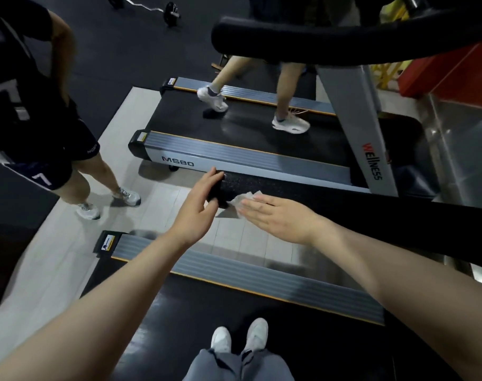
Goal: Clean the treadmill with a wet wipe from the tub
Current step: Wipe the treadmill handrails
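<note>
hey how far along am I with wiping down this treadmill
Done: a wet wipe is already out and in use; the tub is not in view. In hand: your right hand presses the wipe flat on the black handrail, while your left hand grips the rail's end. Left: whether the rest of the rail or the side rail is clean cannot be told.

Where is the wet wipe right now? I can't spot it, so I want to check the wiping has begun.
In the head view, the wet wipe lies mid-frame under the right hand's fingers, against the black handrail end that the left hand holds.
</note>
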